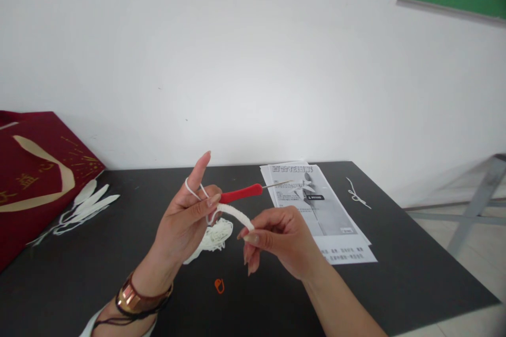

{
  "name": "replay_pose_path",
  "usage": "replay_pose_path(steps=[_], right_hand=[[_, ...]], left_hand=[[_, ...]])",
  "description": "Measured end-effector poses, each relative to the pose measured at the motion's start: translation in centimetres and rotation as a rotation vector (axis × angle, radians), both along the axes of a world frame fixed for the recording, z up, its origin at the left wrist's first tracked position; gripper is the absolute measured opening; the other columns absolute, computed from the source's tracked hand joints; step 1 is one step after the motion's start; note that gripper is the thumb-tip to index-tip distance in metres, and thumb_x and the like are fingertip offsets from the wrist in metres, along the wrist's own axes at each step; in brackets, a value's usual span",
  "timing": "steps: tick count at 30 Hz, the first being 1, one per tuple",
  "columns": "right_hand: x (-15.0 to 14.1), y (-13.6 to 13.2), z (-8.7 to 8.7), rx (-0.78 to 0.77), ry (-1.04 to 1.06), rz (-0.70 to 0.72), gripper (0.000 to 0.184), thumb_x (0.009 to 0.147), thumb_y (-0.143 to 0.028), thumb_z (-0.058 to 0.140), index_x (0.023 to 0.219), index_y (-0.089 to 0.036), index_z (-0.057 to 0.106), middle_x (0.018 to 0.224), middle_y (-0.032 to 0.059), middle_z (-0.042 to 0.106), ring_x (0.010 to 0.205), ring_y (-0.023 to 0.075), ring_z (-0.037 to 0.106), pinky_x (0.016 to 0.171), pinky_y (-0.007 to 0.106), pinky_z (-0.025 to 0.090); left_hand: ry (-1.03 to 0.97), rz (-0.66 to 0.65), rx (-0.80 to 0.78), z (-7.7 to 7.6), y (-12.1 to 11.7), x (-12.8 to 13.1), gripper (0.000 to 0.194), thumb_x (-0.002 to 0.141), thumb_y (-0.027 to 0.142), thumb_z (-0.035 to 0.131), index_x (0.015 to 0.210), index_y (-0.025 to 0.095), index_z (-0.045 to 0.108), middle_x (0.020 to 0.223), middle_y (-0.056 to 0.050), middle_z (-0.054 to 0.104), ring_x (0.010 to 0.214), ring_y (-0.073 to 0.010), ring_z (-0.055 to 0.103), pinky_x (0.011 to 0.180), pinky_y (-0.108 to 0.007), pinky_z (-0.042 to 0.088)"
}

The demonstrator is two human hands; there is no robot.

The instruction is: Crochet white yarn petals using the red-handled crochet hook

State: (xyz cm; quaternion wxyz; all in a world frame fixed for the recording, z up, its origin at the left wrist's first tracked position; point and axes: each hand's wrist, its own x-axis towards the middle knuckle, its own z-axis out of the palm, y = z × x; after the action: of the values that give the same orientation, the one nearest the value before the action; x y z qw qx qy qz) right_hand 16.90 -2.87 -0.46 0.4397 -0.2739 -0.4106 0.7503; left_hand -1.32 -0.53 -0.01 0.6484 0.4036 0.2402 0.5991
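Observation:
My left hand [190, 210] pinches a crochet hook [243, 192] by its red handle, the thin metal end pointing right. White yarn [192, 189] loops round the raised index finger of that hand. Between both hands curves a narrow white crocheted strip [235, 211]. Its left end lies at my left fingertips, just under the hook's handle. My right hand [279, 237] grips the strip's right end between thumb and fingers. Below the strip, a loose bundle of white yarn [217, 236] rests on the table, partly hidden by my left hand.
An orange stitch marker [219, 286] lies on the black table [261, 305] near me. Printed sheets [336, 216] are behind my right hand, with a short white yarn piece [357, 195] to their right. White crocheted petals [89, 202] lie beside a dark red bag [35, 168] at left.

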Motion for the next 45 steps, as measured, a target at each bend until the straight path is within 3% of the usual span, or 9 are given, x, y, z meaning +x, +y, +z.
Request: replay_pose_path(steps=[12, 27, 45], right_hand=[[0.22, 0.04, -0.03, 0.058, -0.015, 0.034, 0.019, 0.076, -0.028, 0.080, 0.080, -0.010, 0.076, 0.065, 0.0038, 0.073, 0.049, 0.0103, 0.068, 0.049, 0.019, 0.056], [0.08, 0.12, -0.15, 0.106, 0.022, 0.054, 0.021, 0.083, -0.030, 0.074, 0.092, -0.011, 0.075, 0.069, 0.0033, 0.072, 0.052, 0.0090, 0.068, 0.052, 0.018, 0.056], [0.19, 0.15, -0.44, 0.111, 0.012, 0.039, 0.018, 0.087, -0.028, 0.069, 0.088, -0.011, 0.075, 0.068, 0.0033, 0.071, 0.050, 0.0094, 0.068, 0.051, 0.019, 0.057]], left_hand=[[-0.020, -0.015, -0.004, 0.07, -0.11, 0.17, 0.064, 0.078, 0.013, 0.071, 0.133, 0.043, 0.056, 0.060, 0.004, 0.052, 0.052, -0.0095, 0.042, 0.051, -0.020, 0.040], [-0.024, -0.069, 0.047, -0.31, -0.13, 0.05, 0.064, 0.083, 0.013, 0.066, 0.138, 0.043, 0.050, 0.062, 0.005, 0.053, 0.053, -0.0084, 0.044, 0.054, -0.018, 0.040], [-0.021, -0.086, 0.052, -0.10, -0.24, 0.17, 0.061, 0.083, 0.013, 0.066, 0.133, 0.046, 0.054, 0.061, 0.004, 0.053, 0.052, -0.0075, 0.042, 0.053, -0.017, 0.037]])
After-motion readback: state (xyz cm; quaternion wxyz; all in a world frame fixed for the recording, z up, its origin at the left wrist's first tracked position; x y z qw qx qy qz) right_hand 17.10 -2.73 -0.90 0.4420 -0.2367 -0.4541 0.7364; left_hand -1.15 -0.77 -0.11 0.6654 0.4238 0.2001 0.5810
